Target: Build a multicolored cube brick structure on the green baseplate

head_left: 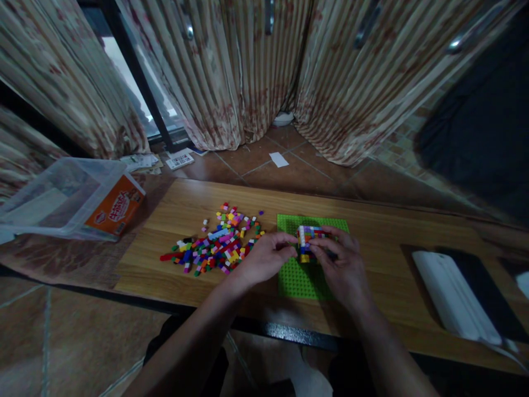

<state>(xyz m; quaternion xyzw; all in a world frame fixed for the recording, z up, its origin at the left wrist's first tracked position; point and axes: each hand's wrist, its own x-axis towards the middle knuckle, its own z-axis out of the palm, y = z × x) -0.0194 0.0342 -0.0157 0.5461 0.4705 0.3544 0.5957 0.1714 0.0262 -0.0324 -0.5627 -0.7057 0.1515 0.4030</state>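
A green baseplate (301,281) lies on the wooden table (388,242). On it stands a small multicoloured brick build (309,236). My right hand (341,264) curls around the build's right side, fingers closed on it. Touching the build's left lower edge, my left hand (264,256) has its fingers pinched together; whether a brick sits in the pinch I cannot make out. A heap of loose coloured bricks (217,242) lies just left of my left hand.
A clear plastic box (61,196) with an orange label sits at the table's left end. At the right lie a white oblong object (452,295) and a dark mat. Curtains hang beyond the table, with papers on the tiled floor.
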